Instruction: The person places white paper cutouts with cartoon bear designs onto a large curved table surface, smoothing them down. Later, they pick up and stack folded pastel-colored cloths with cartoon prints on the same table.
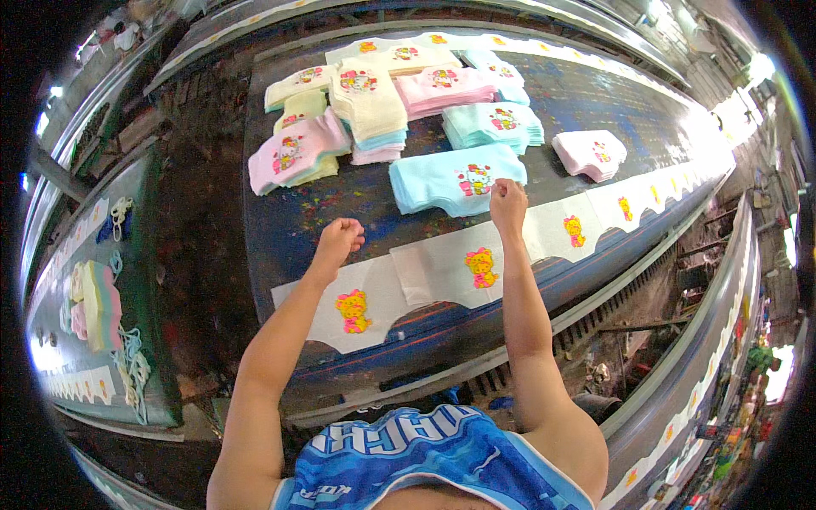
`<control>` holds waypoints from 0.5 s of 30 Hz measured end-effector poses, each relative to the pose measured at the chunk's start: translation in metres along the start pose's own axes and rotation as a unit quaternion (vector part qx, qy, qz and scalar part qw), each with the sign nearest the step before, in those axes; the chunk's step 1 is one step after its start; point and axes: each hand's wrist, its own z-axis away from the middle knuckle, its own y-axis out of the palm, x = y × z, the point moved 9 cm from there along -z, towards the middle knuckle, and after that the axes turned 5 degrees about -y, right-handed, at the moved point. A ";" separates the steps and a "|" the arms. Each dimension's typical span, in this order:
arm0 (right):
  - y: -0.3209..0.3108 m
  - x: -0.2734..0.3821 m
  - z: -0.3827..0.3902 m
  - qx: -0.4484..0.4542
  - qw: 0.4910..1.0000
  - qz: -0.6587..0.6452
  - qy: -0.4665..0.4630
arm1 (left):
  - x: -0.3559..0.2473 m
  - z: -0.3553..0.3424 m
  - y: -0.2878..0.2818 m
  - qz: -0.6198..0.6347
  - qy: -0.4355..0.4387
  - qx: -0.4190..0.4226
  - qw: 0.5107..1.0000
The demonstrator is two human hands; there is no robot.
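A stack of light-blue cut cloth pieces (433, 181) with a printed cartoon cat lies on the dark printing table (297, 225). At the stack's right end is my right hand (508, 204), its fingers curled closed over the edge; what they grip, if anything, is hidden. My left hand (338, 245) is closed with nothing visible in it, above the table and apart from the stack. Below both hands runs a row of white cloth pieces, one (382, 285) printed with a yellow and pink bear (352, 311).
Farther back sit more printed stacks: cream (370, 102), pink (446, 89), another light-blue one (493, 126) and a small pale pink one (591, 155). A second table at the left (153, 280) holds pastel cloth (102, 306) and cords (134, 365). Another long table (680, 382) runs along the right.
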 end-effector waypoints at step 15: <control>0.065 -0.139 -0.072 0.270 0.932 -0.074 0.232 | -0.033 -0.095 0.119 0.093 -0.079 -0.142 0.982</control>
